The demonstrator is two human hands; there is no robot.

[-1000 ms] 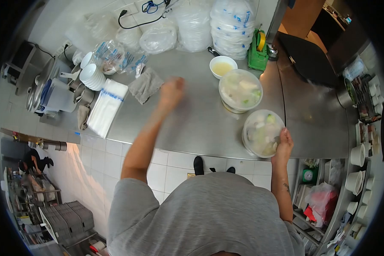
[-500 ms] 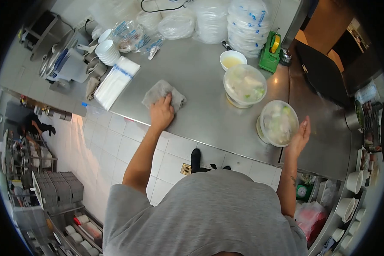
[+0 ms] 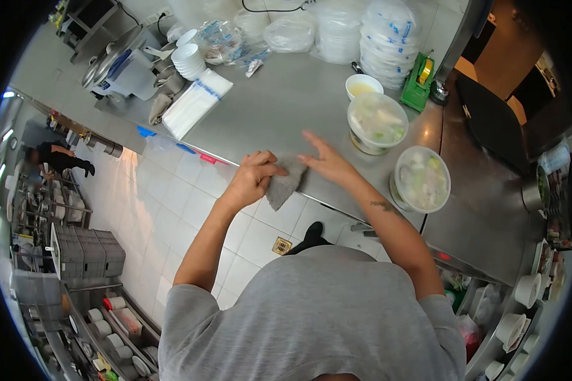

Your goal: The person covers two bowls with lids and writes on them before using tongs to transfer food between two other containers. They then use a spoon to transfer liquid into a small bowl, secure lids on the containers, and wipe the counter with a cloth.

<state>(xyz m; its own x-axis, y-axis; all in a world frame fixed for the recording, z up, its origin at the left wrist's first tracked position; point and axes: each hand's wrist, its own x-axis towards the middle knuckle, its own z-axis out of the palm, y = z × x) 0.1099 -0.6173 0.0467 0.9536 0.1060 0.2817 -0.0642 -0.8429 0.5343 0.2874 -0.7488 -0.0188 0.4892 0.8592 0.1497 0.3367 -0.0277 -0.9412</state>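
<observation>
My left hand pinches a grey, crumpled cloth at the front edge of the steel counter. Part of the cloth hangs past that edge. Close by on the right, my right hand has its fingers apart, with the thumb side turned up and one fingertip close to the cloth; whether it touches cannot be told. Two lidded clear tubs of food stand right of my hands: one tub farther back, the other tub nearer, beyond my right forearm. Behind them sits a white bowl of yellowish liquid.
A green tape dispenser stands at the back right, beside wrapped container stacks. White plastic bags lie at the left, near stacked white bowls. A black board rests at the right. Another person is far left.
My left hand has lifted the cloth from the counter and brought it right to the front edge. My right hand has left the nearer tub and moved left beside the cloth.
</observation>
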